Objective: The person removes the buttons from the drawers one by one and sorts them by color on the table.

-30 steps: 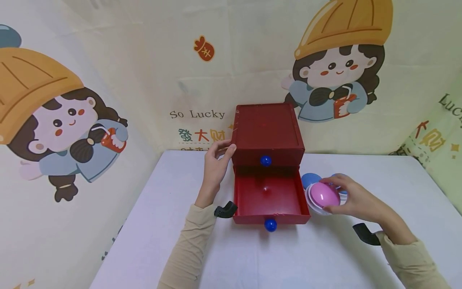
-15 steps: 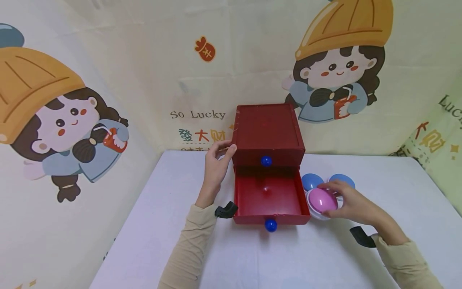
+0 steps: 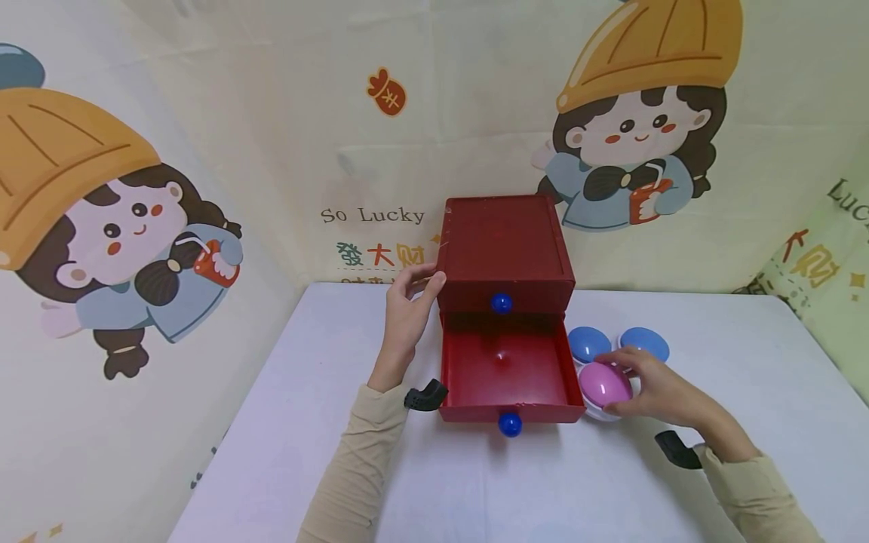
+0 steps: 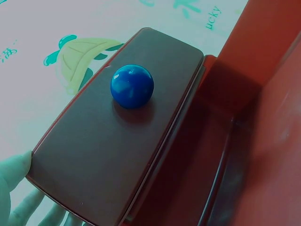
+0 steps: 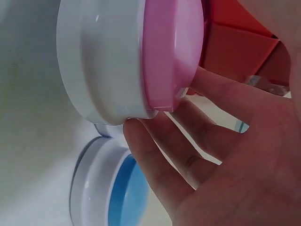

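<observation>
My right hand [image 3: 661, 391] holds a round white jar with a domed pink lid [image 3: 605, 384], thumb and fingers curved round its sides. The jar's white body [image 5: 101, 61] shows in the right wrist view, and it stands close to the right side of a pulled-out drawer. At the front left corner of a red two-drawer cabinet [image 3: 505, 237], my left hand [image 3: 406, 320] rests with thumb and fingers touching the edge and side. The upper drawer is closed, with a blue knob [image 4: 132, 86]. Below it the lower drawer [image 3: 508, 369] stands pulled out, its red floor visible.
Behind the pink-lidded jar sit two similar jars with blue lids, a left one [image 3: 589, 344] and a right one [image 3: 645, 344]. The lower drawer's blue knob [image 3: 510, 424] juts forward over the white table [image 3: 434, 490]. A printed cloth [image 3: 285, 136] hangs behind.
My right hand has moved the pink-lidded jar a little toward me and left, uncovering the right blue-lidded jar behind. The left hand stays at the cabinet corner.
</observation>
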`<state>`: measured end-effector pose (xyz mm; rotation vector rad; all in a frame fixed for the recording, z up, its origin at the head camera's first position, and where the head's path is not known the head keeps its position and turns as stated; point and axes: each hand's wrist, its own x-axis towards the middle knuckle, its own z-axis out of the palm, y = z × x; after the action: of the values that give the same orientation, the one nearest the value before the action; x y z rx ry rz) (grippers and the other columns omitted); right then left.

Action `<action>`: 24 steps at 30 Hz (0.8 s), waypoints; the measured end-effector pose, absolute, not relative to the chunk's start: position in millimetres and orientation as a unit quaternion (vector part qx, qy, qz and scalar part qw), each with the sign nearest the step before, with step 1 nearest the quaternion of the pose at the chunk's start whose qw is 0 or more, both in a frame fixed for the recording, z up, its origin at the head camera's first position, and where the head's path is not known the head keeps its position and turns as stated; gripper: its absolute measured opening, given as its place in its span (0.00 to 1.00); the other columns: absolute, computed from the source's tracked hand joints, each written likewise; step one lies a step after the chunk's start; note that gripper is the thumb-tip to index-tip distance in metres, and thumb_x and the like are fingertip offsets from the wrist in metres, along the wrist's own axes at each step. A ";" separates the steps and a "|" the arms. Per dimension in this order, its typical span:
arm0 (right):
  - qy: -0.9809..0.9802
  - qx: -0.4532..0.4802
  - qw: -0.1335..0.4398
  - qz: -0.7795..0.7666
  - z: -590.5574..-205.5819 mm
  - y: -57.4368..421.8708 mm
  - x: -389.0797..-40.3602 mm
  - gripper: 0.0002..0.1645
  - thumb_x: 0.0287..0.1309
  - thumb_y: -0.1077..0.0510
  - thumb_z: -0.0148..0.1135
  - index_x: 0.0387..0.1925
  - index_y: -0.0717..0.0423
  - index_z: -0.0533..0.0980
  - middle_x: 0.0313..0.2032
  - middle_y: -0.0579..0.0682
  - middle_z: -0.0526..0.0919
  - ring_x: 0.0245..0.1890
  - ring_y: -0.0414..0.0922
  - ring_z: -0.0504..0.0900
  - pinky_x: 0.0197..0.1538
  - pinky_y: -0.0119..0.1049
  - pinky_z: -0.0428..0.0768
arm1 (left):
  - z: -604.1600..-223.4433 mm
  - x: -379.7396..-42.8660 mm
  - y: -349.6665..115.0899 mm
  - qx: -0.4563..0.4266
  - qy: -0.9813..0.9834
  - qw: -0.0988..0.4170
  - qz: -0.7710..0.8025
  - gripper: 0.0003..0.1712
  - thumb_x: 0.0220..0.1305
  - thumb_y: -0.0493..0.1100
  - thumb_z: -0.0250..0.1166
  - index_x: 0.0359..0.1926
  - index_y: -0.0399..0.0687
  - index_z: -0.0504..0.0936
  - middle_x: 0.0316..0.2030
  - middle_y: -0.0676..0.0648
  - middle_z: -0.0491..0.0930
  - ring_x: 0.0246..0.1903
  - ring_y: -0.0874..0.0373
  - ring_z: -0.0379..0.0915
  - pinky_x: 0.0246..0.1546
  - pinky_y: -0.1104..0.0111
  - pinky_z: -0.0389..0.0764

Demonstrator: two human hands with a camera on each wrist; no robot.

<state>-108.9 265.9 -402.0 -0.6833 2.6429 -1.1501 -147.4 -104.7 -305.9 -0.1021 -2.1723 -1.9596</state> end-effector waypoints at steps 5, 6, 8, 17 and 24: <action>0.888 -0.224 0.097 -0.388 -403.1 265.6 -108.0 0.45 0.38 0.56 0.82 0.59 0.66 0.72 0.53 0.62 0.75 0.52 0.61 0.76 0.37 0.32 0.83 | -305.9 -147.2 -104.6 -0.037 -0.738 0.107 -0.665 0.22 0.68 0.43 0.64 0.59 0.36 0.76 0.57 0.40 0.77 0.54 0.47 0.74 0.47 0.65 0.74; 0.888 -0.226 0.096 -0.388 -403.4 265.6 -107.8 0.45 0.38 0.56 0.82 0.59 0.66 0.73 0.53 0.61 0.75 0.52 0.60 0.76 0.37 0.32 0.83 | -306.0 -147.1 -104.7 -0.037 -0.738 0.107 -0.665 0.22 0.68 0.43 0.64 0.59 0.36 0.76 0.57 0.40 0.77 0.54 0.47 0.74 0.47 0.65 0.74; 0.887 -0.231 0.094 -0.388 -404.1 265.8 -107.5 0.44 0.38 0.56 0.82 0.58 0.66 0.73 0.52 0.61 0.76 0.51 0.59 0.77 0.37 0.31 0.83 | -306.2 -147.1 -104.7 -0.037 -0.739 0.107 -0.664 0.22 0.68 0.43 0.64 0.59 0.36 0.76 0.57 0.41 0.77 0.54 0.47 0.74 0.48 0.64 0.74; 0.884 -0.238 0.103 -0.389 -410.5 266.9 -107.5 0.45 0.37 0.56 0.82 0.58 0.66 0.73 0.51 0.60 0.77 0.50 0.58 0.77 0.36 0.29 0.82 | -306.2 -146.9 -104.7 -0.038 -0.741 0.108 -0.662 0.22 0.68 0.43 0.64 0.59 0.36 0.77 0.57 0.40 0.77 0.54 0.47 0.74 0.47 0.64 0.75; 0.880 -0.257 0.101 -0.386 -419.3 268.4 -109.0 0.42 0.37 0.57 0.82 0.56 0.67 0.74 0.49 0.58 0.81 0.49 0.58 0.77 0.37 0.31 0.82 | -306.8 -147.4 -104.3 -0.033 -0.743 0.107 -0.660 0.22 0.68 0.44 0.64 0.59 0.37 0.77 0.57 0.41 0.77 0.53 0.49 0.74 0.47 0.64 0.75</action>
<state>-109.0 268.4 -419.3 -0.7598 2.6001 -1.1392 -147.4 -104.3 -306.8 -0.0970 -2.1866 -1.9431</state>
